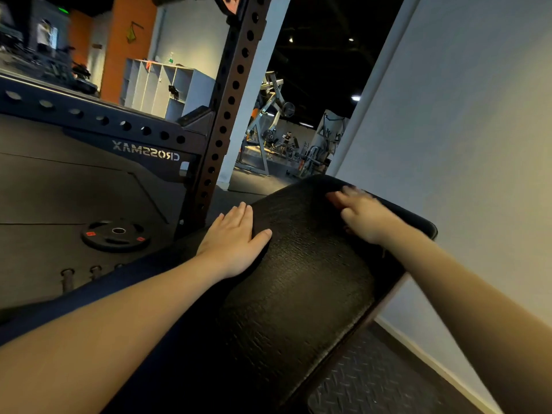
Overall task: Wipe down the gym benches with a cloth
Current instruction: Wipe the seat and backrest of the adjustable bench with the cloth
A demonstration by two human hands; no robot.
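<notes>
Bench pad (pixel 298 279) stretches away from the near edge. On its left rim the left hand (pixel 236 243) lies flat, fingers (pixel 242 216) straight and pressed together, thumb out — a sound brace. At the far end the right hand (pixel 364 216) is blurred; I cannot tell its fingers or see a cloth. Judged best — long overlapping strokes, corners included.

Two bare forearms, uncovered right to the frame edge, ending in bare hands: left hand (pixel 236 243) sharp, short plain nails; right hand (pixel 364 218) motion-blurred, detail unreadable.
</notes>
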